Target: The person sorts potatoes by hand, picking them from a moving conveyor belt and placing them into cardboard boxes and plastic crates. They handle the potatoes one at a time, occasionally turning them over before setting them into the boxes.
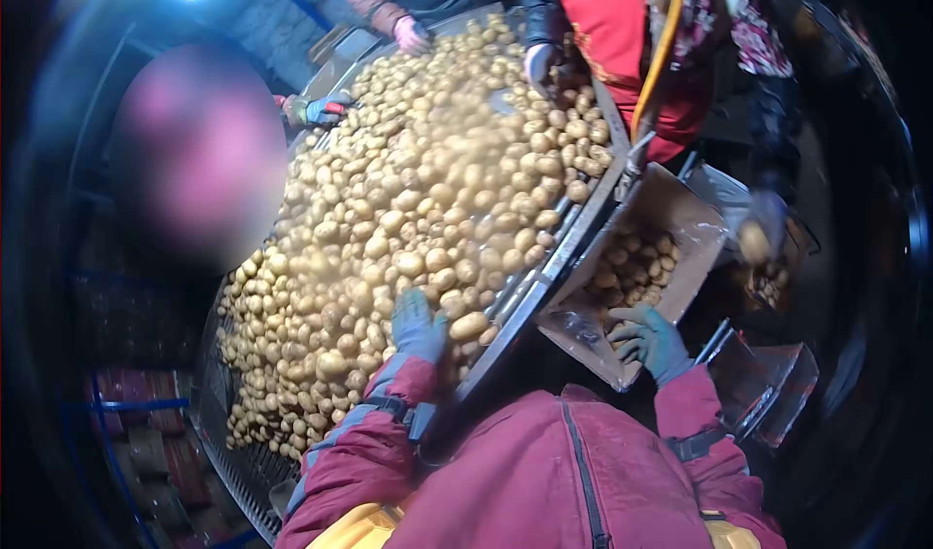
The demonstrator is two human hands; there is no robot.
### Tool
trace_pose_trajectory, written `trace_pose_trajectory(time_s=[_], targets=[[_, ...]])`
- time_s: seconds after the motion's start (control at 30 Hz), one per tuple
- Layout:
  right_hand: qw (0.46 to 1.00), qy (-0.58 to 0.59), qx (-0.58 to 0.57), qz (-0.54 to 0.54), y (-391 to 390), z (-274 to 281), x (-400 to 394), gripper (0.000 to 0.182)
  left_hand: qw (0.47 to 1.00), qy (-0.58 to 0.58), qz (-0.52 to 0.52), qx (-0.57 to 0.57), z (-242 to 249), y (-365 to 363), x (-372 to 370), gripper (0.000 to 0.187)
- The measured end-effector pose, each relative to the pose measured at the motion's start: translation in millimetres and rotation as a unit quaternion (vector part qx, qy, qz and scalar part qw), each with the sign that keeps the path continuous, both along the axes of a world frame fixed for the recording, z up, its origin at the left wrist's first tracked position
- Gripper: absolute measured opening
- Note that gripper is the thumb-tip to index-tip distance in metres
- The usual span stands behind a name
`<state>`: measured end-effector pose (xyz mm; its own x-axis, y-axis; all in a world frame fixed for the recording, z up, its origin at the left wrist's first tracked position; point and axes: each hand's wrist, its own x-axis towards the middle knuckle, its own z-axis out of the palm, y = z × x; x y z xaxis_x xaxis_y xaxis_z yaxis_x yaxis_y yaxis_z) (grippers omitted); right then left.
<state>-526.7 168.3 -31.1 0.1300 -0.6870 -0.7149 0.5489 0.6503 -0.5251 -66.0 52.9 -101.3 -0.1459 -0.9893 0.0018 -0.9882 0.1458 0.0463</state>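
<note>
A wide layer of potatoes (pixel 389 223) covers the metal sorting table (pixel 530 306) in front of me. My left hand (pixel 418 327), in a blue-green glove, lies among the potatoes near the table's close edge, its fingers stretched out and no potato gripped. To the right, a cardboard box (pixel 695 228) with a clear plastic liner holds several potatoes. My right hand (pixel 653 341), gloved the same way, hovers at the near side of that box with its fingers apart; I see nothing held in it.
Co-workers' gloved hands (pixel 412 34) reach over the far side of the table. At right, another person's hand (pixel 768 221) holds a potato (pixel 753 242) above a second container (pixel 773 287). A plastic-lined crate (pixel 777 384) stands beside my right arm. Sacks (pixel 160 452) lie at lower left.
</note>
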Motion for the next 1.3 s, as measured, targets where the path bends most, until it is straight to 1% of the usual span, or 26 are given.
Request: trace_pose_trajectory(time_s=[0.03,0.1,0.17,0.23,0.27,0.3,0.37,0.43,0.47,0.57,0.63,0.7,0.77,0.8,0.9,0.93,0.97,1.0,1.03,1.1,1.13,1.17,1.2,1.23,1.27,1.3], targets=[[0.999,0.003,-0.005,0.034,-16.5,6.5,21.2,0.066,1.000,0.013,0.013,0.003,1.8,-2.0,-8.5,0.084],[0.998,-0.006,0.011,0.054,-45.5,14.2,60.1,0.061,0.999,0.000,0.012,0.041,22.9,-10.1,-28.6,0.089],[0.995,-0.009,-0.013,0.100,-69.0,16.8,89.4,0.057,0.994,-0.048,0.029,0.093,35.8,-24.5,-53.8,0.094],[0.989,-0.018,-0.036,0.139,-88.7,15.6,112.0,0.054,0.995,0.048,0.048,0.077,14.9,-36.1,-61.4,0.097],[0.986,-0.027,-0.045,0.156,-96.8,11.6,122.0,0.053,0.998,0.052,0.013,0.035,-11.3,-41.2,-59.4,0.097],[0.983,-0.036,-0.054,0.172,-103.9,8.2,131.9,0.052,0.998,0.041,-0.004,0.040,17.8,-42.9,-73.7,0.092],[0.975,-0.028,-0.055,0.214,-116.7,2.9,150.1,0.054,0.991,0.124,-0.043,0.018,14.0,-42.7,-82.4,0.079],[0.968,-0.024,-0.033,0.248,-126.6,-7.5,164.3,0.054,0.951,0.282,-0.106,0.077,24.2,-54.5,-77.9,0.065],[0.969,-0.016,-0.027,0.245,-126.1,-13.8,171.6,0.056,0.938,0.322,-0.130,-0.002,30.3,-65.0,-74.4,0.049],[0.965,-0.038,-0.032,0.256,-130.2,-8.8,182.0,0.059,0.914,0.384,-0.099,-0.080,47.9,-117.2,-33.1,0.039],[0.967,-0.016,-0.026,0.252,-130.9,3.1,181.9,0.058,0.943,0.323,0.000,-0.086,69.4,-149.2,-5.5,0.033],[0.970,0.006,-0.016,0.241,-129.1,11.9,179.4,0.058,0.952,0.300,0.019,-0.057,64.2,-184.9,22.2,0.035],[0.976,0.003,-0.006,0.220,-122.5,2.1,173.4,0.058,0.969,0.241,0.012,-0.051,17.3,-219.4,45.8,0.043],[0.978,0.000,-0.002,0.209,-121.5,1.5,172.3,0.057,0.976,0.206,-0.002,-0.062,15.2,-227.4,43.2,0.052],[0.978,0.023,-0.008,0.207,-123.8,6.4,175.4,0.057,0.982,0.159,0.084,0.054,17.9,-241.2,33.3,0.058],[0.975,0.023,-0.007,0.219,-126.0,6.4,176.4,0.057,0.987,0.141,0.065,0.032,7.1,-247.9,40.6,0.057],[0.972,0.022,-0.007,0.233,-130.3,6.4,177.0,0.058,0.955,0.272,0.091,0.072,6.5,-247.8,46.0,0.056],[0.969,0.021,-0.009,0.245,-136.0,6.2,178.0,0.058,0.905,0.396,0.114,0.109,5.1,-249.9,51.7,0.055],[0.975,-0.014,-0.017,0.223,-141.0,5.2,179.6,0.061,0.836,0.511,0.134,0.145,21.4,-248.5,48.4,0.054],[0.980,-0.088,-0.029,0.177,-149.1,2.5,185.1,0.066,0.736,0.633,0.099,0.218,51.2,-222.1,35.5,0.048],[0.978,-0.107,-0.011,0.179,-155.4,6.5,189.8,0.073,0.779,0.567,0.082,0.253,98.2,-198.3,15.1,0.050],[0.977,-0.136,-0.006,0.162,-158.4,5.5,195.6,0.074,0.844,0.456,0.032,0.281,125.3,-176.1,1.4,0.056],[0.976,-0.164,-0.001,0.146,-160.5,2.1,200.9,0.075,0.834,0.444,-0.046,0.326,132.6,-159.8,-4.5,0.060],[0.973,-0.192,0.003,0.130,-163.3,-3.1,203.8,0.075,0.714,0.587,-0.016,0.381,122.8,-139.7,-10.9,0.063],[0.956,-0.258,-0.016,0.142,-167.2,-12.7,205.4,0.074,0.772,0.552,-0.048,0.311,107.7,-140.8,-4.7,0.063],[0.974,-0.175,-0.008,0.143,-164.1,-15.3,206.2,0.068,0.822,0.511,-0.079,0.237,92.4,-142.5,5.0,0.064]])
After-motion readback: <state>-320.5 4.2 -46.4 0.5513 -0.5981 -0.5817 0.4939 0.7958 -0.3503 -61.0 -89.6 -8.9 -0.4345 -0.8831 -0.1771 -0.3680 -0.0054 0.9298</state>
